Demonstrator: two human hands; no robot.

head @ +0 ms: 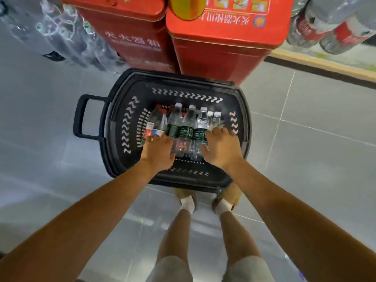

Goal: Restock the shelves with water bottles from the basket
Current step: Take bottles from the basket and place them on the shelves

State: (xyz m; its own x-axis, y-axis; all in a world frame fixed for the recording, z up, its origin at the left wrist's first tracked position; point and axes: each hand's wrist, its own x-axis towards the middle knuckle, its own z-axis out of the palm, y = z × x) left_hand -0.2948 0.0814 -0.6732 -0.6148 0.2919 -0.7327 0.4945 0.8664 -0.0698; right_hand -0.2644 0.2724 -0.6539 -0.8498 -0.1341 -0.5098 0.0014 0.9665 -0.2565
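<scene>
A black plastic basket (126,94) stands on the floor below me. Several clear water bottles lie in it: three with dark green labels (184,127), two with red and white labels (155,124) at the left, two small ones (214,119) at the right. My left hand (157,150) rests on the lower ends of the left bottles, fingers curled over the red-labelled ones. My right hand (220,148) lies on the right bottles, fingertips at the green-labelled one and the small ones. Whether either hand grips a bottle is unclear.
Two red tins (223,47) stand right behind the basket, a yellow object (187,7) on top. Shrink-wrapped packs of bottles sit at the upper left (67,37) and upper right (333,27). A yellow-edged shelf base (325,64) runs at the right. Grey tiled floor surrounds my feet (205,202).
</scene>
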